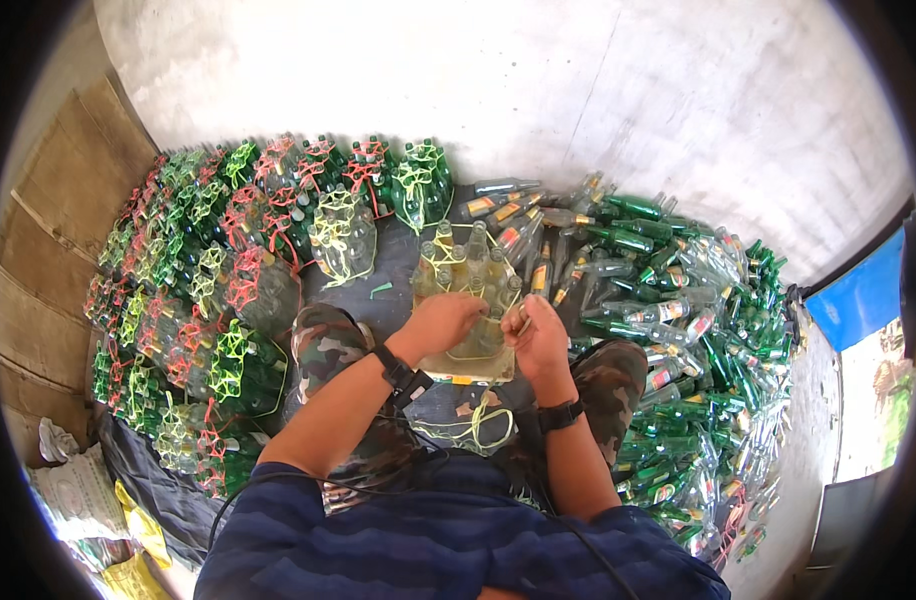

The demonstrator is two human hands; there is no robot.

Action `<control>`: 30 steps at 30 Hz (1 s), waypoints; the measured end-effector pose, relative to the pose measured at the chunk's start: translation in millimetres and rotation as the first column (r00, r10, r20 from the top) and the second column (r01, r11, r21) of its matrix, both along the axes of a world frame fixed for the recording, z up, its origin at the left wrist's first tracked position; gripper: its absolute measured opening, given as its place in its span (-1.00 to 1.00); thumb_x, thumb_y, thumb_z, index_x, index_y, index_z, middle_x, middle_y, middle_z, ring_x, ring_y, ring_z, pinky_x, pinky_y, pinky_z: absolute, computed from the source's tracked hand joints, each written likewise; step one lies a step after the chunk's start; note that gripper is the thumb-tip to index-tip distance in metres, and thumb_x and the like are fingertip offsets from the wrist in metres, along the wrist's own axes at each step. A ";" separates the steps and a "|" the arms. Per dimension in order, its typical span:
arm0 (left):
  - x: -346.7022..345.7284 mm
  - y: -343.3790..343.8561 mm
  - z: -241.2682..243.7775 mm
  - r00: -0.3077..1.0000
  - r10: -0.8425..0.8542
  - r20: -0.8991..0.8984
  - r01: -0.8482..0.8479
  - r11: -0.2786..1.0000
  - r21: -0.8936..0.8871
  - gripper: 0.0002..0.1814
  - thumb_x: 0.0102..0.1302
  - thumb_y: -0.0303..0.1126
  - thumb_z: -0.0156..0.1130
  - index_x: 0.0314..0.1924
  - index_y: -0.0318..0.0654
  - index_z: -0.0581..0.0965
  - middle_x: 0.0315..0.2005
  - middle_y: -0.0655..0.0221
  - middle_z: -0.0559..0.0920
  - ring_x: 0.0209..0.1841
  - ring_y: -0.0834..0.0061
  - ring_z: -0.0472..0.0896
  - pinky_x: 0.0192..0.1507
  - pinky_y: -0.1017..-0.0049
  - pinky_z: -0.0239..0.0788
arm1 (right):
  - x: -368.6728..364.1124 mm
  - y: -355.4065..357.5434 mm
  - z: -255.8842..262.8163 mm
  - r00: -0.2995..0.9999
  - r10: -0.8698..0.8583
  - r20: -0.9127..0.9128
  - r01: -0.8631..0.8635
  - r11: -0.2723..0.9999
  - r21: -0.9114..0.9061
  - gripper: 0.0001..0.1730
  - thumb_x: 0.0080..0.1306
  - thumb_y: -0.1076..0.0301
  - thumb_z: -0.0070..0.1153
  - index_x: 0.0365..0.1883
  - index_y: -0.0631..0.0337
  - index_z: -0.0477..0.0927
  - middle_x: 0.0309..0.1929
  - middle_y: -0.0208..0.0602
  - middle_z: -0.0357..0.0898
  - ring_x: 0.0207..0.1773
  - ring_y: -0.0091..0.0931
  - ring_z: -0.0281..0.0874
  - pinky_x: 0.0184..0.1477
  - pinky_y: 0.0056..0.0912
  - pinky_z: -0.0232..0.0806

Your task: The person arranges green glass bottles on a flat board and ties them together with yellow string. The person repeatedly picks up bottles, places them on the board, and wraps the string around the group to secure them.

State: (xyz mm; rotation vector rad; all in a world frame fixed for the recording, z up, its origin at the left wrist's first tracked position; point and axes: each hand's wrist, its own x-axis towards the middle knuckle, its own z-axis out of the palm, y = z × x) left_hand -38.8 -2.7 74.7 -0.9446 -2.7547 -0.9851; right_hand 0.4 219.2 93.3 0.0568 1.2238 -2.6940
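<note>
Between my knees several clear glass bottles point(462, 262) stand upright in a tight group on a low block or box point(465, 373). Pale yellow-green plastic strapping point(445, 262) runs around and between their necks. My left hand point(452, 319) is at the near left side of the group, its fingertips closed on the strapping. At the near right side, my right hand point(533, 326) is raised with its fingers curled around a length of the same strapping. A loose tangle of strapping point(482, 426) lies on the dark ground sheet nearer my body.
Strapped bundles of green and clear bottles point(203, 292) stand in rows at the left. A large heap of loose bottles point(675, 315) lies at the right. One bundle in yellow strapping point(343, 236) stands near the middle. Behind rises a pale wall point(465, 75); sacks point(83, 491) lie at lower left.
</note>
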 end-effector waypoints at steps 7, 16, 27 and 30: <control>-10.2 -16.9 35.7 0.956 0.013 0.292 -0.095 0.959 0.268 -0.60 0.42 -0.49 0.37 0.24 -0.20 0.67 -0.08 0.22 0.81 -0.05 0.32 0.79 0.07 0.34 0.62 | -6.5 7.2 0.1 0.997 -0.082 0.003 0.082 0.997 0.018 -0.71 0.68 0.15 0.10 -0.25 0.09 0.51 -0.24 -0.33 0.65 -0.08 -0.34 0.72 -0.16 -0.32 0.51; -11.7 -18.2 40.0 0.982 0.062 0.179 -0.114 0.948 0.296 -0.77 0.48 -0.49 0.30 0.09 -0.25 0.72 -0.14 0.22 0.80 -0.09 0.33 0.77 0.05 0.36 0.60 | -17.0 4.8 0.1 0.995 -0.100 -0.026 0.096 0.987 -0.131 -0.74 0.70 0.28 0.09 -0.26 0.16 0.55 -0.14 -0.21 0.76 0.15 -0.20 0.78 0.25 -0.06 0.63; -6.9 10.4 22.6 0.997 0.021 -0.074 -0.014 0.995 0.096 -0.84 0.40 -0.33 0.41 -0.13 -0.24 0.75 -0.28 0.19 0.72 -0.17 0.04 0.73 -0.10 0.14 0.58 | -35.4 0.0 -14.2 0.985 -0.171 -0.013 0.166 0.971 -0.174 -0.72 0.73 0.29 0.05 -0.23 0.20 0.57 -0.13 -0.20 0.75 0.19 -0.18 0.77 0.22 -0.08 0.62; -6.2 12.7 21.2 0.995 0.037 -0.092 -0.032 0.998 0.050 -0.85 0.40 -0.32 0.41 -0.16 -0.23 0.76 -0.29 0.20 0.71 -0.18 0.05 0.73 -0.11 0.13 0.56 | -36.0 2.8 -16.0 0.978 -0.207 0.023 0.208 0.970 -0.129 -0.74 0.71 0.29 0.09 -0.24 0.17 0.56 -0.09 -0.17 0.79 0.20 -0.16 0.77 0.22 -0.04 0.64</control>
